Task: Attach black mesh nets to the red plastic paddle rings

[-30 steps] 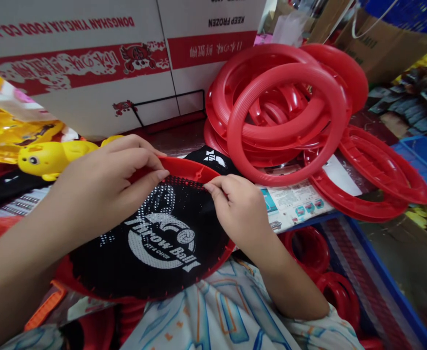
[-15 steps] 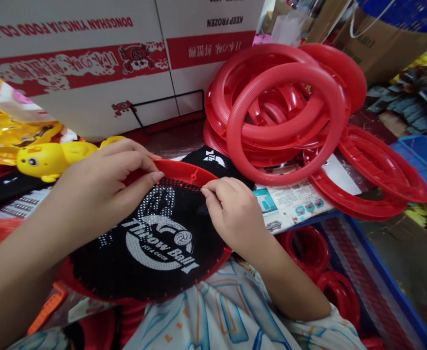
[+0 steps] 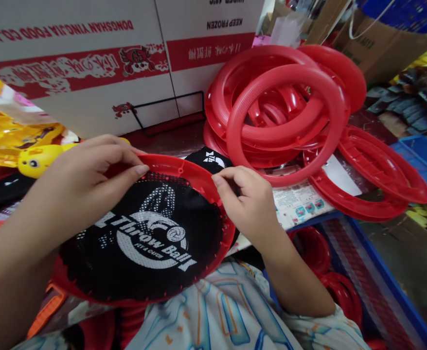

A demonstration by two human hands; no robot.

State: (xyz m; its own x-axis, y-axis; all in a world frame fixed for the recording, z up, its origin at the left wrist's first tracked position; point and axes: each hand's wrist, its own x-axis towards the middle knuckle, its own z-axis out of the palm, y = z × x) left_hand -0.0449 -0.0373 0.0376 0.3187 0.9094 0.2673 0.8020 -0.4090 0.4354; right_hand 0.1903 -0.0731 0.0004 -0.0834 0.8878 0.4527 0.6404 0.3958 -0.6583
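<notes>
A red plastic ring (image 3: 184,167) lies on my lap with a black mesh net (image 3: 144,238) stretched over it; the net carries a white "Throw Ball" print. My left hand (image 3: 85,184) pinches the net at the ring's far left rim, fingers closed. On the far right rim my right hand (image 3: 248,201) has its fingers curled onto the net's edge. Part of the rim's left side is hidden under my left hand.
A pile of several red rings (image 3: 286,112) leans at the back right over printed sheets (image 3: 297,201). White and red cartons (image 3: 89,58) stand behind. A yellow toy (image 3: 40,158) lies at left. More black nets (image 3: 208,158) sit behind the ring. A blue crate (image 3: 377,272) with red rings stands at lower right.
The ring has turned slightly and shifted left. Both hands moved along the far rim; the net now sits further over the rim on the right.
</notes>
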